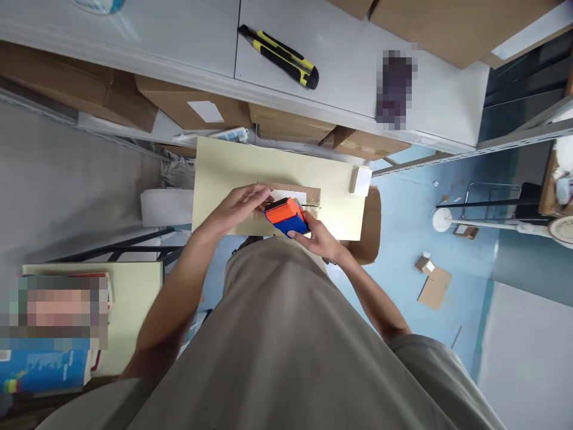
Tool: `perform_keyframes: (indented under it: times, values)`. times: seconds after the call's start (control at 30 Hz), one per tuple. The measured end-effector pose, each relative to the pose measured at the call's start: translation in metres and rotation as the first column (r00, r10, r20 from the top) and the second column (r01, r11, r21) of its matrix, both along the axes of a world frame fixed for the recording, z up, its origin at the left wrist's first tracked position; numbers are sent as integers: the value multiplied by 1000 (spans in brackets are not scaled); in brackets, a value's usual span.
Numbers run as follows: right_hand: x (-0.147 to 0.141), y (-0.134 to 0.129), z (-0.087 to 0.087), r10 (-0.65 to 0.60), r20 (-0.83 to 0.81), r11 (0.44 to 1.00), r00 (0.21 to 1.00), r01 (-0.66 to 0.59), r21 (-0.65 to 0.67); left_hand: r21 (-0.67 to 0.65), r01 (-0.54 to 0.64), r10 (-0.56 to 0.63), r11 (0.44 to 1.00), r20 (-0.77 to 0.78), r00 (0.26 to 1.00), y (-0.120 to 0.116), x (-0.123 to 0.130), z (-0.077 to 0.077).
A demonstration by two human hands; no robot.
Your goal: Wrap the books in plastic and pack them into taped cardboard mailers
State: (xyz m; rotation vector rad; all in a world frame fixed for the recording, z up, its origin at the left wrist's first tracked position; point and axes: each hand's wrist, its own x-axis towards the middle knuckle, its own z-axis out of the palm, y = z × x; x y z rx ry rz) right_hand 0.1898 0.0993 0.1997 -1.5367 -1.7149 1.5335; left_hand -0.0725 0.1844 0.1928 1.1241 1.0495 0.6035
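My right hand (319, 236) is closed around an orange and blue tape dispenser (287, 216), held tilted with its dark edge toward the upper left. Beneath it a small cardboard box (313, 194) with a white label (293, 196) lies on the pale yellow tabletop (215, 173). My left hand (244, 204) is at the box's left side, fingers stretched out and slightly bent, close to the dispenser's dark end. Its fingertips are partly hidden, and I see nothing held in them.
A grey-white shelf (179, 36) across the top bears a yellow and black utility knife (280, 57). Cardboard boxes (290, 122) sit under it. A small white box (360, 180) stands at the table's right corner, beside an open carton (371, 224). Cardboard scraps (434, 286) lie on the floor.
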Motion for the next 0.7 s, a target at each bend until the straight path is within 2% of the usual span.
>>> perform_keyframes:
  times: [0.13, 0.27, 0.53, 0.6, 0.7]
  values:
    - [1, 0, 6, 43, 36, 999, 998, -43, -1, -72, 73, -70, 995, 40, 997, 1, -7, -13]
    - [2, 2, 12, 121, 97, 992, 988, -123, 22, -82, 138, -133, 987, 65, 989, 2, -10, -16]
    - [1, 4, 27, 277, 346, 936, 896, -333, 115, -90, 132, -127, 987, 58, 990, -3, -16, 7]
    - [1, 1, 27, 278, 403, 905, 872, -379, 196, -76, 157, -152, 985, 75, 986, -5, -18, 13]
    - [1, -3, 27, 259, 465, 820, 847, -447, 358, -38, 226, -221, 973, 107, 969, -8, -21, 22]
